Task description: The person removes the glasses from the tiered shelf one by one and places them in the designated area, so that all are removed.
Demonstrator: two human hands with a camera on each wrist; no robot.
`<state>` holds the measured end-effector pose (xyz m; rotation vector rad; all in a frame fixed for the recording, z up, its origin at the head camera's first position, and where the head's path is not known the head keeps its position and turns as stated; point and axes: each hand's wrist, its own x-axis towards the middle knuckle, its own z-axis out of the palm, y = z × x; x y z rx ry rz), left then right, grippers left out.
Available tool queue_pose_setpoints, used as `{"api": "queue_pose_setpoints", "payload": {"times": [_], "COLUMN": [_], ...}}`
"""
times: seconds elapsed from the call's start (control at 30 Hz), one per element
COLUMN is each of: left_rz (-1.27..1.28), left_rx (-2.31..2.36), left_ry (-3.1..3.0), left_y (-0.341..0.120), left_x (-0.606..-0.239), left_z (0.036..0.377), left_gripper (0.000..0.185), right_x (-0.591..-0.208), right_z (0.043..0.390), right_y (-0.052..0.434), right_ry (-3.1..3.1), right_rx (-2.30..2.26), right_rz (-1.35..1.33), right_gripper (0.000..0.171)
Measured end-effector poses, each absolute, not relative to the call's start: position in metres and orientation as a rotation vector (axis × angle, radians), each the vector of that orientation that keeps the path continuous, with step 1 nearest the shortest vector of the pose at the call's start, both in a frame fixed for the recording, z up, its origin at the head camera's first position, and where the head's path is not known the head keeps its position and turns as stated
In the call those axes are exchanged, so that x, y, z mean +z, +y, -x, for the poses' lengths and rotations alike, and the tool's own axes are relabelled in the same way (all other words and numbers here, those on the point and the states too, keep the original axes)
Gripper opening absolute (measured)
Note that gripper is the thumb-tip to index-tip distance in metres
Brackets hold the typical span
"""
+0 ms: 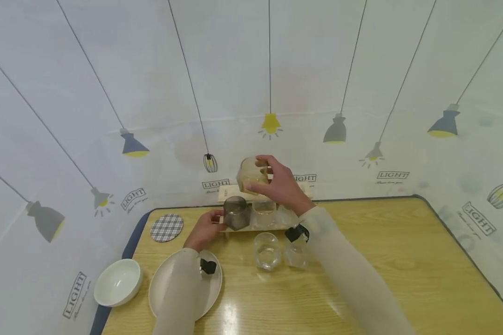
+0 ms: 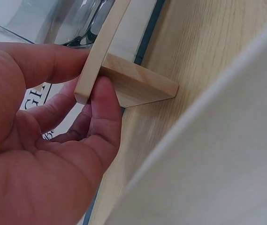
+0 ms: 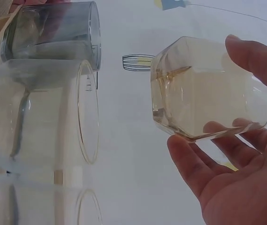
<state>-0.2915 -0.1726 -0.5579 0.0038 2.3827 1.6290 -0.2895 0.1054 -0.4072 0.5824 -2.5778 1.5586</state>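
1. Above the table's [image 1: 402, 260] far edge, the right hand [image 1: 282, 186] grips an amber glass [image 1: 251, 174], lifted and tipped on its side over the wooden rack [image 1: 234, 191].
2. Lower down, the left hand [image 1: 203, 230] pinches the rack's left end beside a grey glass [image 1: 236, 212].
3. Right hand nearer the rack's top.

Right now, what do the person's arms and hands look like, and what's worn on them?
Both arms wear long, pale, off-white sleeves, thin and slightly sheer, reaching to the wrists. The left hand and right hand are bare: no gloves, and no rings show. A small black device sits on each wrist, the left one and the right one. No cables are visible.
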Motion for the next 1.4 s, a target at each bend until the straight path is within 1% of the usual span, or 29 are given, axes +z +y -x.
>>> {"api": "queue_pose_setpoints", "payload": {"times": [0.23,0.53,1.0,1.4], "left_rz": [-0.004,-0.014,-0.018,-0.001], "left_rx": [1.624,1.645,1.632,1.625], "left_ry": [2.389,2.374,2.382,2.385], "left_y": [-0.174,-0.172,-0.174,-0.171], "left_x": [-0.559,-0.562,-0.560,-0.559], "left_z": [0.293,0.293,0.291,0.290], "left_gripper": [0.052,0.053,0.050,0.050], "right_x": [-0.404,-0.409,-0.451,-0.507], "right_z": [0.267,0.227,0.173,0.154], "right_y": [0.128,0.167,0.244,0.288], "right_ry": [-2.553,-2.553,-2.508,-2.584], "right_rx": [1.504,1.472,1.345,1.371], "right_rz": [-0.608,-0.618,-0.492,-0.322], "right_gripper": [0.080,0.077,0.076,0.075]}}
